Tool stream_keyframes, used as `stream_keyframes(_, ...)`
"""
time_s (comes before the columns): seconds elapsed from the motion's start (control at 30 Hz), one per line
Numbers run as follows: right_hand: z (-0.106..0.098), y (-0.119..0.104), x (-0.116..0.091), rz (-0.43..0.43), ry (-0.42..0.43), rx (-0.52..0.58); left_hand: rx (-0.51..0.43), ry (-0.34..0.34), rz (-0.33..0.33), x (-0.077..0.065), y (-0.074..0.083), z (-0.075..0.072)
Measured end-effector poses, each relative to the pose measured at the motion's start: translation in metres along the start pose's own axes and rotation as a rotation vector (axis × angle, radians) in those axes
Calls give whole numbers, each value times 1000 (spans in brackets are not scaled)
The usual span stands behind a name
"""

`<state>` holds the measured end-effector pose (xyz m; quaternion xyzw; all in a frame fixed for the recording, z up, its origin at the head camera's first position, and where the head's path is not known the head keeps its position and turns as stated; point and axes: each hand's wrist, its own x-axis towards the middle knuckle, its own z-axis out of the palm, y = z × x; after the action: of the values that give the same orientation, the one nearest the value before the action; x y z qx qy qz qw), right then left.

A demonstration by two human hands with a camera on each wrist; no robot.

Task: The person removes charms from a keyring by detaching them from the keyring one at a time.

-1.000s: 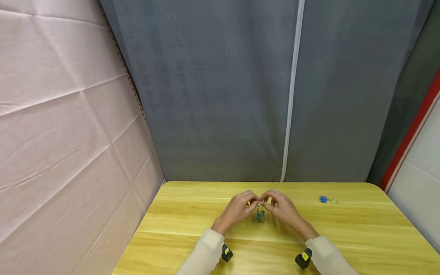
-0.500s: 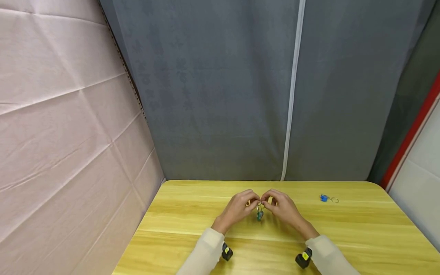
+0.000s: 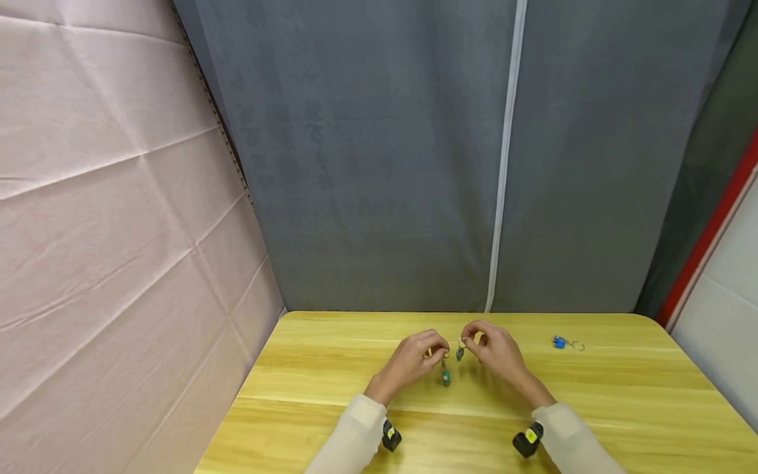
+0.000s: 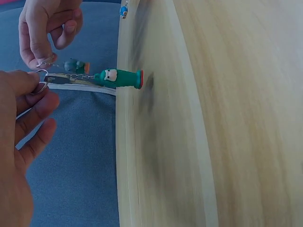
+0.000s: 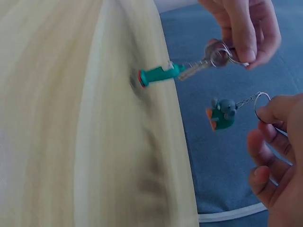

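i note over my remote feed that the left hand [image 3: 411,357] holds the green keychain [image 4: 118,78], fingers [image 4: 38,112] pinched narrow, with a key [image 5: 191,71] hanging beside the charm above the worktop [image 3: 622,388]. the right hand [image 3: 499,354] pinches the grey keychain [image 5: 224,114], near the green one but apart. i log the blue keychain [image 3: 559,342] lying on the worktop, right of both hands.

Left keychain [image 3: 447,378] above table [image 3: 320,375], middle keychain [image 3: 459,355] to its right, rightmost keychain [image 3: 559,342] on table, curtain [image 3: 367,164] behind
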<state>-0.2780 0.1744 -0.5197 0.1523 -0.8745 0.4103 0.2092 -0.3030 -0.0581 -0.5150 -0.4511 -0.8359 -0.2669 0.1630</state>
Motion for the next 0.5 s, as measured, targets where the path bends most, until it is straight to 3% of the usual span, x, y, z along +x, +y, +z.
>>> stream_keyframes(0.5,-21,5,2,67,34,-34,2,4,-17,-2,-1,0)
